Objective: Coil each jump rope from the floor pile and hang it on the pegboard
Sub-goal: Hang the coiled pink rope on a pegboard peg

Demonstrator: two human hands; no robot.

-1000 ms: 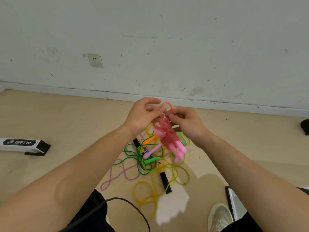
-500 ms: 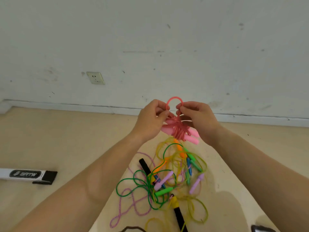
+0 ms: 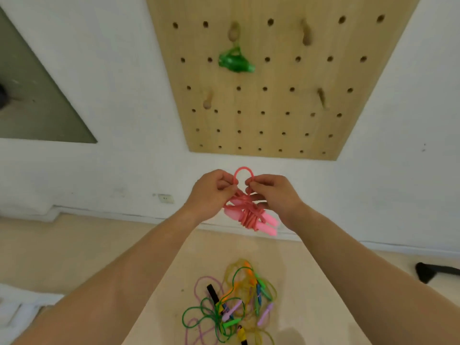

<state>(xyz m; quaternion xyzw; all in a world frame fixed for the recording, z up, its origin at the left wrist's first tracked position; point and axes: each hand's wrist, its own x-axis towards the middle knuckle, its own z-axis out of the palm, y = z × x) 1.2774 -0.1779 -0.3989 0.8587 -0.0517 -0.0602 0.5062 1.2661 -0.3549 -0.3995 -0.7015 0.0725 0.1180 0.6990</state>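
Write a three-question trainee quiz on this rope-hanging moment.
1. True or false: a green rope already hangs on the pegboard.
2. Which rope do the left hand and right hand hold? A) yellow B) pink C) purple
3. How many pegs are bare?
Key: 1 true. 2 B, both pinch the pink rope at its loop. 3 three.

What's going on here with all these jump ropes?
A person holds a coiled pink jump rope, left hand and right hand each pinching the small loop at its top. Above is the wooden pegboard, where a green rope already hangs on one peg. More ropes lie tangled in the floor pile.
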